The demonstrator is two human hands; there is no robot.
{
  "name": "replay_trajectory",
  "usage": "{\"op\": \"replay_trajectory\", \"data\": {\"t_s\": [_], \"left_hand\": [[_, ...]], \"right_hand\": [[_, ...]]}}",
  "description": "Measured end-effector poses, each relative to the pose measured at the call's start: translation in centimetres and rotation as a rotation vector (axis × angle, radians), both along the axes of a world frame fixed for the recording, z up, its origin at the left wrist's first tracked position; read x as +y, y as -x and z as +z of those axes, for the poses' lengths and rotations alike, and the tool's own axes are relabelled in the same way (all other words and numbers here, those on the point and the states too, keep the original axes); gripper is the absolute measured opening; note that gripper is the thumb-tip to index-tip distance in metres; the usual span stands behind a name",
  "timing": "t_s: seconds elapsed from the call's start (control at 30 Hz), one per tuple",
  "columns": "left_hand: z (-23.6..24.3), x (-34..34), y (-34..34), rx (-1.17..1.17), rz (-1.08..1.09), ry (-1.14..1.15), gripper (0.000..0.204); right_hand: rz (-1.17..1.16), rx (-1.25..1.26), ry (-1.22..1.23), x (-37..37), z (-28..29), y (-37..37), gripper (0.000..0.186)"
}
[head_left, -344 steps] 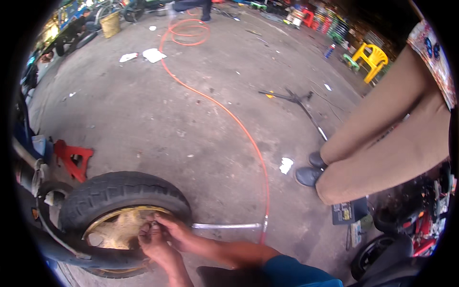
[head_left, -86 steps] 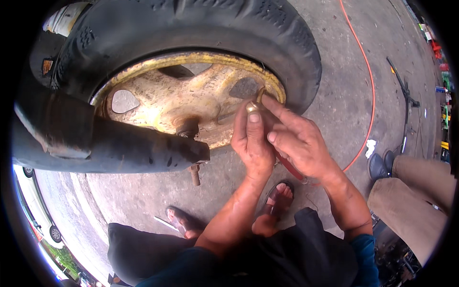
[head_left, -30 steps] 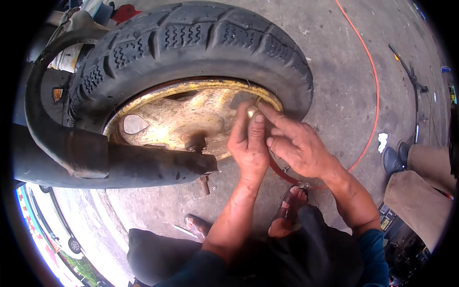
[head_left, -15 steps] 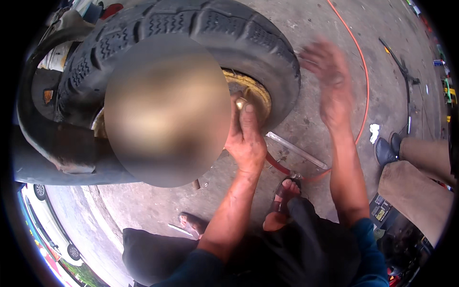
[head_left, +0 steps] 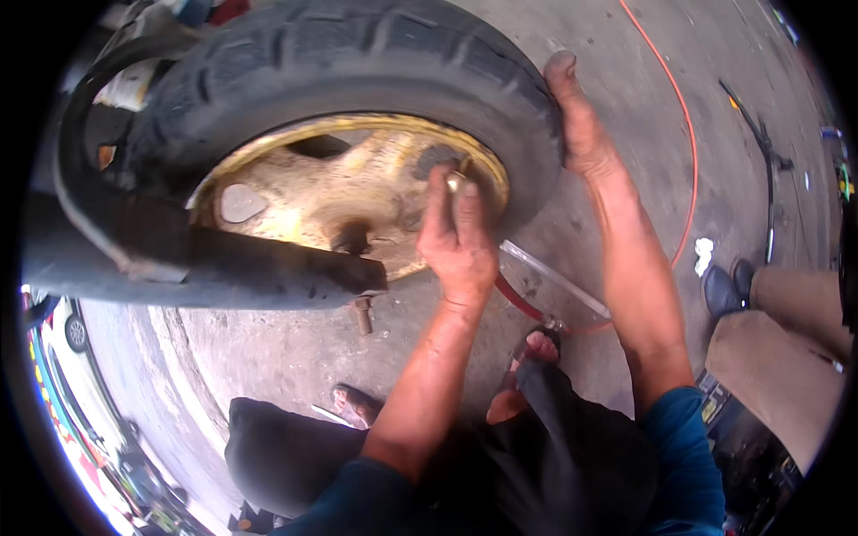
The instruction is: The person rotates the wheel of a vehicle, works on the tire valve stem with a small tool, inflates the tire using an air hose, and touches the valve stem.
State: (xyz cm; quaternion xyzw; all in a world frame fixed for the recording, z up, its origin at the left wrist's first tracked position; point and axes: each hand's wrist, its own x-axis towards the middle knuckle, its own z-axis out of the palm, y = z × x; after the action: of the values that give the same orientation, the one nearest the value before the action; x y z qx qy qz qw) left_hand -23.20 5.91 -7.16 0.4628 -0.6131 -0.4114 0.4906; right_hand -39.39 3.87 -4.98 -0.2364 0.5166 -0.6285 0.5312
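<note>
A large black tyre [head_left: 357, 67] on a worn yellow wheel rim [head_left: 295, 201] fills the upper left, mounted beside a dark metal tube [head_left: 259, 263]. At the rim's right side my left hand [head_left: 458, 241] is closed around a brass-coloured hose end [head_left: 456, 183], thumb and fingers pinching it. Below that hand a red hose [head_left: 518, 299] runs down toward a coupling near my foot. My right hand [head_left: 576, 121] lies against the tyre's right edge with its thumb stretched up; its other fingers are largely hidden behind the tyre.
An orange hose [head_left: 684, 125] curves across the concrete floor at right. A clear flat strip [head_left: 554, 277] lies beside my left wrist. A bolt [head_left: 363, 315] hangs beneath the tube's end. Another person's trousered leg [head_left: 786, 344] and dark shoes are at the right.
My right hand has come left from over the floor onto the tyre's edge. My left hand keeps its grip at the rim. The dark tube sits slightly higher in view.
</note>
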Motion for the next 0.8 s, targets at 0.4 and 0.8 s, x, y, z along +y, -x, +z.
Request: {"op": "replay_trajectory", "data": {"t_s": [0.4,0.8], "left_hand": [[-0.3,0.6,0.3,0.171,-0.025,-0.188,0.046],[-1.0,0.3,0.2,0.155,-0.010,-0.193,0.040]], "right_hand": [[0.026,-0.106,0.116,-0.2,-0.2,0.7,0.066],[-0.065,-0.105,0.125,-0.8,-1.7,1.5,0.064]]}}
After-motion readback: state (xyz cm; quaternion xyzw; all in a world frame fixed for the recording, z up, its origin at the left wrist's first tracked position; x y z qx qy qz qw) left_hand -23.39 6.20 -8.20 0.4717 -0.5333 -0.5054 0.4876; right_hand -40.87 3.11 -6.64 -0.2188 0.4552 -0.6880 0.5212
